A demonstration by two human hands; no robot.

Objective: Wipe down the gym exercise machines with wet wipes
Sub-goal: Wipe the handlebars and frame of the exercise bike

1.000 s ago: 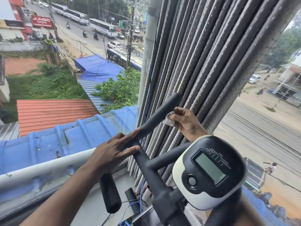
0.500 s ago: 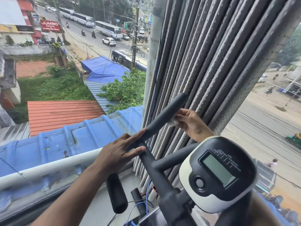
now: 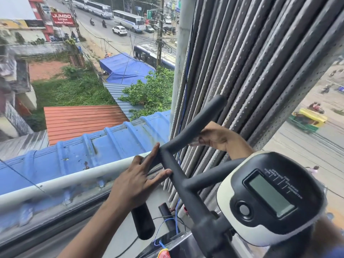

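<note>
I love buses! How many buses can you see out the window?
3, maybe more hidden. Two white buses drive along the road at the top, one farther left, one nearer. A dark bus is partly hidden behind the blue roof.

red sign (image 3: 61, 18) reads "jumbo"; console (image 3: 270, 198) "calories".

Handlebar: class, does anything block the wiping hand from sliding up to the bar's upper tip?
Nothing visible does. The right hand presses a wet wipe against the handlebar, and the black bar above it runs bare to its tip. The left hand rests lower, at the bend.
</note>
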